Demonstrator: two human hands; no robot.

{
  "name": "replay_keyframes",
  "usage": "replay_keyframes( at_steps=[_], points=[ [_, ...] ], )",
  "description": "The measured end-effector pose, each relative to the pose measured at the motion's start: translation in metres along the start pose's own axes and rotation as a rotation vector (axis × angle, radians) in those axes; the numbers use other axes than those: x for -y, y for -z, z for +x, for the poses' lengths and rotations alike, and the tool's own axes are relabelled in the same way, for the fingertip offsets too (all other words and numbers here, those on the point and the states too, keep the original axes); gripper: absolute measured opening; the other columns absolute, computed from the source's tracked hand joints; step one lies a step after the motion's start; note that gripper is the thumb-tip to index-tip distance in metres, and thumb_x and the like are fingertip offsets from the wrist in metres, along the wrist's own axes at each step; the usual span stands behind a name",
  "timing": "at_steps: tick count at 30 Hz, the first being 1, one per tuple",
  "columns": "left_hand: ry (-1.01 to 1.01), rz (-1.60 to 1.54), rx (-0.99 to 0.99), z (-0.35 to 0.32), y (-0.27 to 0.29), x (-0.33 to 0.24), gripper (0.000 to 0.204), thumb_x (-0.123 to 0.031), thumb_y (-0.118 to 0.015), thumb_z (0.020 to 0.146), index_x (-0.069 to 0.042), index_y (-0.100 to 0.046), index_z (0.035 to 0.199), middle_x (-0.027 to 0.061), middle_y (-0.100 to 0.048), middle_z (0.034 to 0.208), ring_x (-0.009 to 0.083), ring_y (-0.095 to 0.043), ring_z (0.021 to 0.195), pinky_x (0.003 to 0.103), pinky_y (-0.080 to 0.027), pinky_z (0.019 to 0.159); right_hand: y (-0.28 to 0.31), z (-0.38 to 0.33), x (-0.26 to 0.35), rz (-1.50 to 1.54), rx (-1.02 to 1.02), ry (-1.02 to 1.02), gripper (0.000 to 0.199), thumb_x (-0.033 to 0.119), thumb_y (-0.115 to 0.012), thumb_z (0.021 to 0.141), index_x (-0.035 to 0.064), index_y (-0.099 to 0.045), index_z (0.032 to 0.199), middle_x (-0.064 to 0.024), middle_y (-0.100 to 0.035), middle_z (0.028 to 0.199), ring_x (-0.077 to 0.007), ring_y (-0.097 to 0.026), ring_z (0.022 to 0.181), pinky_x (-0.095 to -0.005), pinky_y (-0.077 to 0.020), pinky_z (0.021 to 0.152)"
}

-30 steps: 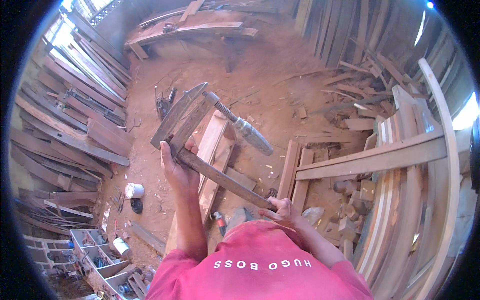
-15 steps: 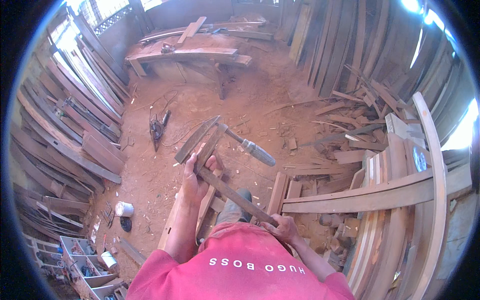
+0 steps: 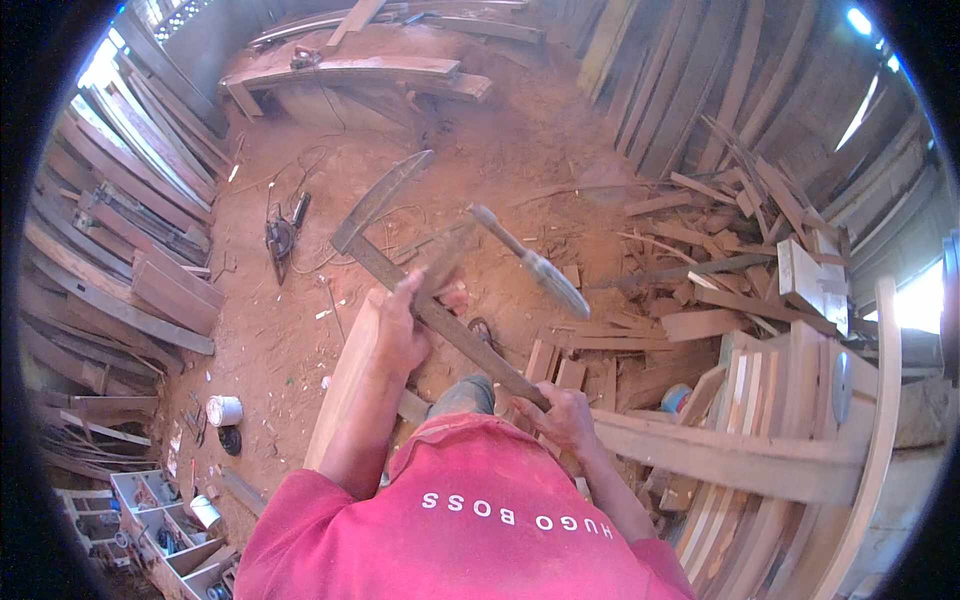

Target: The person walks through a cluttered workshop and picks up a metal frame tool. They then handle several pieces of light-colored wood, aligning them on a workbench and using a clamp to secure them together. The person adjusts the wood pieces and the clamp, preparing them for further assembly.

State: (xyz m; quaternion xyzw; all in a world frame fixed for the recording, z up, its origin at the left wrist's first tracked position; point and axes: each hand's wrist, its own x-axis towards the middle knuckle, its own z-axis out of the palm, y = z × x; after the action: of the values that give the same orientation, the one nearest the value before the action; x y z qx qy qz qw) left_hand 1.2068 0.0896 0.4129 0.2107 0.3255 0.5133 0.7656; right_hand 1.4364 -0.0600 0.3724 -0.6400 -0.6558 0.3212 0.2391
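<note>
Left hand [image 3: 398, 335] closed around the upper part of a long wooden handle [image 3: 440, 322], near the adze head [image 3: 380, 200], a flat metal blade pointing up-left. Right hand [image 3: 562, 418] closed on the lower end of the same handle. The tool slants across, held in the air above a pale plank [image 3: 345, 385] that lies on the dirt floor [image 3: 300, 300] under the left forearm. A second metal tool with a blurred grey end [image 3: 535, 265] sticks out to the right near the left hand; cannot tell how it is held. Power tool with cord [image 3: 282, 235] on the floor to the left, white tin [image 3: 224, 410] lower left, scrap wood pile [image 3: 720, 260] on the right.
</note>
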Motion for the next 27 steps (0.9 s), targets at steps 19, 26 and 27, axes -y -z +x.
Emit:
replay_keyframes(
  at_steps=[19, 26, 27],
  points=[
    [0.124, -0.182, -0.235, 0.376, 0.023, -0.027, 0.043, -0.029, -0.044, 0.097, -0.001, -0.048, 0.129, 0.0163, -0.062, 0.120, 0.0242, -0.064, 0.083, 0.040, -0.050, 0.082, 0.059, 0.470, -0.025, 0.014, 0.418, -0.006, 0.051, 0.051, -0.066, 0.083, 0.0001, -0.067, 0.080, -0.0153, -0.062, 0.065, -0.0274, -0.060, 0.058, -0.0396, -0.0460, 0.056],
    [0.023, -0.310, -0.367, 0.519, 0.029, -0.069, 0.042, -0.032, -0.041, 0.099, -0.001, -0.050, 0.126, 0.0158, -0.063, 0.116, 0.0214, -0.061, 0.077, 0.041, -0.051, 0.082, 0.090, 0.670, -0.037, 0.195, 0.774, 0.084, 0.045, 0.045, -0.066, 0.087, 0.0000, -0.065, 0.090, -0.0104, -0.064, 0.070, -0.0185, -0.062, 0.066, -0.0362, -0.0477, 0.060],
    [-0.013, -0.330, -0.373, 0.543, 0.037, -0.076, 0.042, -0.032, -0.041, 0.099, -0.001, -0.051, 0.125, 0.0153, -0.064, 0.115, 0.0210, -0.061, 0.076, 0.041, -0.051, 0.082, 0.092, 0.701, -0.035, 0.170, 0.769, 0.130, 0.046, 0.045, -0.065, 0.087, 0.0000, -0.065, 0.093, -0.0137, -0.066, 0.076, -0.0238, -0.064, 0.073, -0.0386, -0.0485, 0.064]
  ],
)
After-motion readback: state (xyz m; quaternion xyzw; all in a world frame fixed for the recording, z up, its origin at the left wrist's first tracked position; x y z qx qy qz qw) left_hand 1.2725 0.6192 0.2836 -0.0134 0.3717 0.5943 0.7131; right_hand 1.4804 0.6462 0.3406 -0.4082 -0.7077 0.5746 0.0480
